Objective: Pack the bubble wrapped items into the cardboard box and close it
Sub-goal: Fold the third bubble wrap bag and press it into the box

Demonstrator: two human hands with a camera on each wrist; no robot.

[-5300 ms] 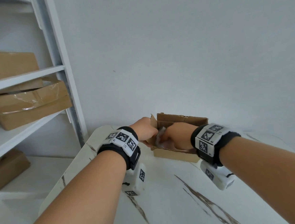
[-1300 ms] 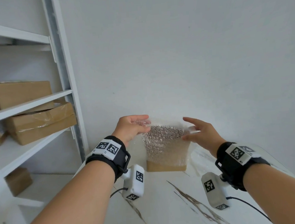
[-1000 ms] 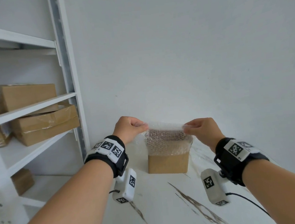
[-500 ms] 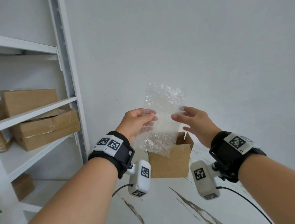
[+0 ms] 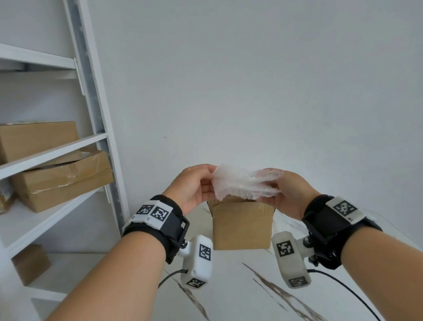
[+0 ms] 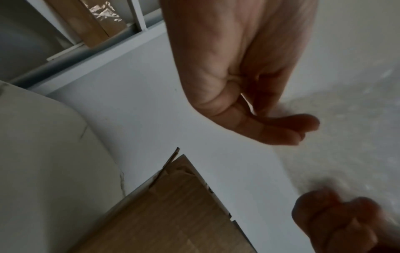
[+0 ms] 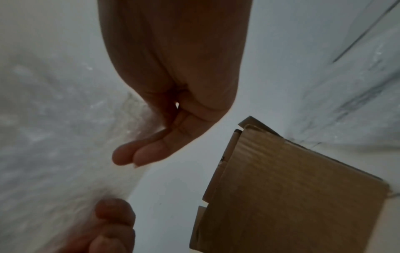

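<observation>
A clear bubble wrap sheet (image 5: 245, 183) is stretched crumpled and roughly level between both hands, just above the brown cardboard box (image 5: 240, 224). My left hand (image 5: 210, 178) pinches its left edge. My right hand (image 5: 273, 188) holds its right end, fingers showing through the plastic. The box stands on the marble table (image 5: 241, 297); its inside is hidden. The left wrist view shows the left hand (image 6: 281, 130), the bubble wrap (image 6: 346, 119) and the box (image 6: 173, 214) below. The right wrist view shows the right hand (image 7: 138, 154), the bubble wrap (image 7: 54, 137) and the box (image 7: 292, 188).
A white metal shelf unit (image 5: 95, 118) stands at the left, holding several cardboard boxes (image 5: 62, 179). A plain white wall rises right behind the table. A black cable (image 5: 347, 286) trails from the right wrist camera over the tabletop.
Half a second ago the bubble wrap sheet stood upright between the hands. Now it is gathered and turned roughly level, lower, right over the box. The box has not moved.
</observation>
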